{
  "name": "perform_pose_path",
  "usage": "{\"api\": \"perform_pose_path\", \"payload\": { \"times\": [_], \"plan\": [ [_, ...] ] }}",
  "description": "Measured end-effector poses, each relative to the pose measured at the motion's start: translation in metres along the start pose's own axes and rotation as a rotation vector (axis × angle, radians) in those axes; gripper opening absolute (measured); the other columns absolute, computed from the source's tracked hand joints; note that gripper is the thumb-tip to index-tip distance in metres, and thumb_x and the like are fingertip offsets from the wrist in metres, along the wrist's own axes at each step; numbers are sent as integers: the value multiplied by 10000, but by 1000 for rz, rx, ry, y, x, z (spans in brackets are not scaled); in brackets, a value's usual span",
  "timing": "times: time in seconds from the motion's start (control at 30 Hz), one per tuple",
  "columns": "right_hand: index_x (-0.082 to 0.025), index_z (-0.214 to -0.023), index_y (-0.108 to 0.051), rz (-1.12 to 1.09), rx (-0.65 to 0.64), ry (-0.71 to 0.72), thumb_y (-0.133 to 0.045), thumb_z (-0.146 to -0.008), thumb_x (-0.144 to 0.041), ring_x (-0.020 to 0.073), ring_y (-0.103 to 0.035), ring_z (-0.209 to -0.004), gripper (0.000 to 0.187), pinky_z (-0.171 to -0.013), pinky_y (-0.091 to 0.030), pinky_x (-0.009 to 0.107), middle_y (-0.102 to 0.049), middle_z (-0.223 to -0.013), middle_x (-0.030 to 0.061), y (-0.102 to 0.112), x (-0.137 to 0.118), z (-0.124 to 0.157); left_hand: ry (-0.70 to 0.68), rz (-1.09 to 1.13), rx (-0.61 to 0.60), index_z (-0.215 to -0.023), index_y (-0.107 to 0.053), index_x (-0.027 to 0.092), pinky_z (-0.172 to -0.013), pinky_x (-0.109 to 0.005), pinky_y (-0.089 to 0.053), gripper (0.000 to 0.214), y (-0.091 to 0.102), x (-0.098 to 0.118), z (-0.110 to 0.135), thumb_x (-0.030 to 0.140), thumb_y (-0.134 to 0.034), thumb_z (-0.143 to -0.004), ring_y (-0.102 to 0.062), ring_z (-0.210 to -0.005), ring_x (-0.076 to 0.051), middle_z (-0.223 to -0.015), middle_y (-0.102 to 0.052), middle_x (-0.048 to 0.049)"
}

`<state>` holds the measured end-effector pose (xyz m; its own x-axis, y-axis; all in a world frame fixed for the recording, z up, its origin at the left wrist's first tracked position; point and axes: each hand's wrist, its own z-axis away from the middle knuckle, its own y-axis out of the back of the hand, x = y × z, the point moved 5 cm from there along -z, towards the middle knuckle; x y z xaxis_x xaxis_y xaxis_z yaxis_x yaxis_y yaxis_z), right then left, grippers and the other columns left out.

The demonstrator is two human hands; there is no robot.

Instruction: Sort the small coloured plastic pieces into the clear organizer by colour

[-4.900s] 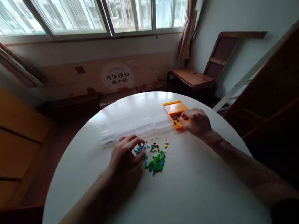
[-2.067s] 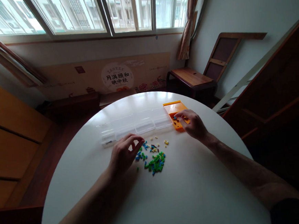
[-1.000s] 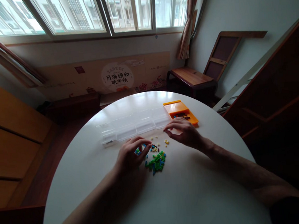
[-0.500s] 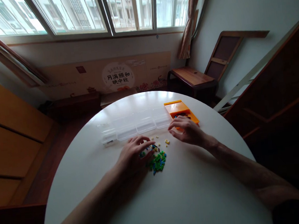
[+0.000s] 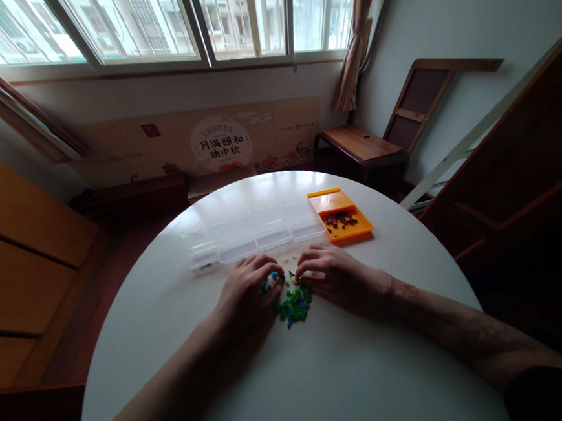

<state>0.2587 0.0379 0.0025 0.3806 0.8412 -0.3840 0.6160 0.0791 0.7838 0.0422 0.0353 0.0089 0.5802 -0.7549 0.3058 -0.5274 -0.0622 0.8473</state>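
Observation:
A small heap of tiny green, blue, yellow and dark bricks (image 5: 293,302) lies in the middle of the round white table (image 5: 323,376). My left hand (image 5: 246,291) rests at the heap's left edge with fingers curled down onto the blue pieces. My right hand (image 5: 332,272) sits at the heap's right side, fingertips pinched together over the small yellow and dark pieces; what they hold is too small to name. An orange tray (image 5: 343,220) with several dark and red pieces stands behind my right hand.
A row of clear plastic compartment boxes (image 5: 256,235) lies across the table behind the heap. Beyond the table are a low wooden stool (image 5: 361,147), a leaning wooden frame (image 5: 418,102), a printed cardboard panel under the window, and wooden furniture on both sides.
My right hand has come from the orange tray down and left to the heap's right side. My left hand stayed at the heap, shifting slightly among the blue pieces.

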Motion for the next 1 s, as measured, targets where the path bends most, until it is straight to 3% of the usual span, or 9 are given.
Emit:
{"api": "perform_pose_path", "payload": {
  "times": [0.2, 0.37, 0.67, 0.83, 1.0],
  "plan": [
    [-247, -1079, -768, 35, 5, -18, -732, -1081, -354, 229, -695, -1012, 113, -958, -534, 380, -801, -1093, 54, -1, 2, 0, 17, -6, -10, -1076, -758, 256, -950, -407, -499, 148, 0, -1, 1, 182, -694, -966, -718, -1025, -238, -1105, -785, -29],
    [-246, -1062, -766, 47, -13, -20, -754, -1067, -393, 231, -695, -1020, 147, -969, -510, 387, -796, -1086, 48, -3, 5, 1, 35, -31, 10, -1066, -768, 260, -942, -404, -498, 88, 2, 0, 0, 259, -713, -997, -712, -989, -234, -1061, -782, -30],
    [-253, -1064, -771, 58, 1, -17, -767, -1035, -282, 225, -703, -1033, 41, -990, -510, 382, -793, -1092, 35, -1, 1, 0, -2, -61, 25, -1015, -761, 242, -900, -377, -482, 177, 0, -4, 1, 385, -681, -1083, -706, -920, -206, -1014, -772, -28],
    [-245, -1008, -764, 121, 139, -69, -779, -1002, -256, 242, -714, -991, 20, -979, -529, 413, -790, -1061, 41, 27, 9, -1, -4, -66, 13, -1019, -767, 243, -909, -371, -479, 215, 0, -9, 2, 435, -694, -1083, -724, -931, -204, -1031, -790, -30],
    [-241, -985, -771, 254, 324, -301, -747, -995, -248, 283, -717, -1018, 27, -1010, -530, 464, -787, -1047, 63, 72, 46, 15, -8, -35, 53, -1005, -769, 238, -915, -363, -485, 248, 5, -9, 2, 442, -668, -1102, -737, -929, -200, -1021, -799, -32]
  ]
}}
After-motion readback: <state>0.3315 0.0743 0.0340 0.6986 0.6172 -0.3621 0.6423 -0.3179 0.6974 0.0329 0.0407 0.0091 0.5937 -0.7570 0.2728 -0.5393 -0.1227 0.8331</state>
